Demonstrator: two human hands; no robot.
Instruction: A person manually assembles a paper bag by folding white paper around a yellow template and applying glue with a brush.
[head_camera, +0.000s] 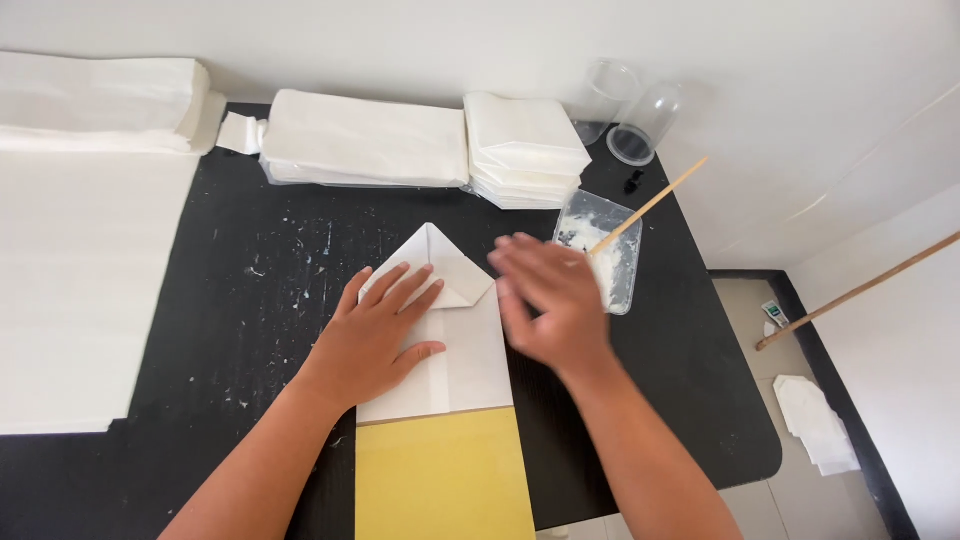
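The white folded paper bag (440, 340) lies lengthwise toward the black counter's (250, 300) near edge; the left hand (375, 335) presses it flat, fingers spread, the right hand (550, 300) hovers open just beside.

Under the left hand (375, 335) lies a white folded paper (455, 345); nearer the wrist sits a plain yellow sheet (445, 480). The counter (250, 300) is black, flecked with white spots. Beyond the blurred right hand (550, 305), a clear tray (615, 255) holds what looks like white paste, with a tan stick (650, 205).
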